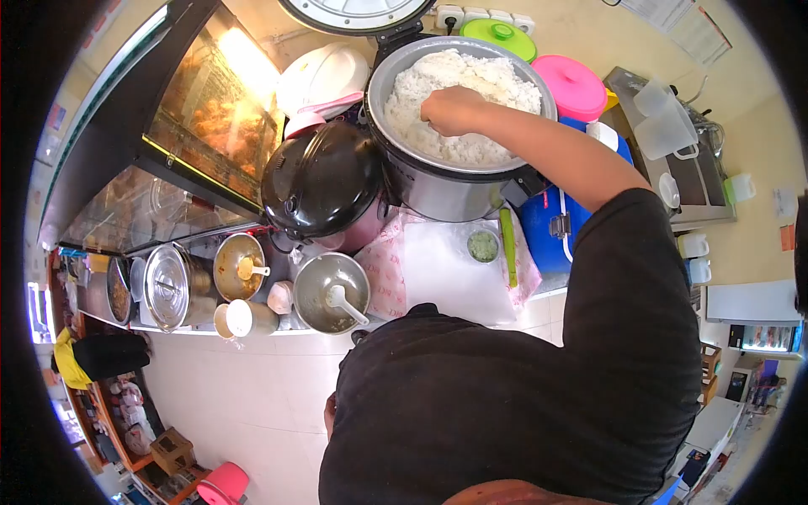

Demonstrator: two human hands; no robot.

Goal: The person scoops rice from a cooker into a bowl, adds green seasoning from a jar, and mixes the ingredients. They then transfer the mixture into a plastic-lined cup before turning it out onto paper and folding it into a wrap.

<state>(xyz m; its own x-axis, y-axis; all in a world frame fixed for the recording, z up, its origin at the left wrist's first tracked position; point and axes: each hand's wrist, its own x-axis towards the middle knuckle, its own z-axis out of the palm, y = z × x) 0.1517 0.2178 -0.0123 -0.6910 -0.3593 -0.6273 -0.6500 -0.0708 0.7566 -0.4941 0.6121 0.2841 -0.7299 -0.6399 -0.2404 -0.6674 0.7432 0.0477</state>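
My right hand is over the white rice heaped in the large rice cooker, whose lid stands raised behind it. Its fingers are curled closed at the rice surface, and whatever they hold is hidden. Only a sliver of my left hand shows, low beside my body, with its fingers mostly out of sight. In front of the cooker lies a white paper sheet, with a small bag of green stuff and a long green strip on it.
A dark lidded cooker stands left of the rice, beside a lit glass cabinet of fried food. Metal bowls with ladles and a lidded pot line the counter edge. At right are a pink lid and a blue cooler box.
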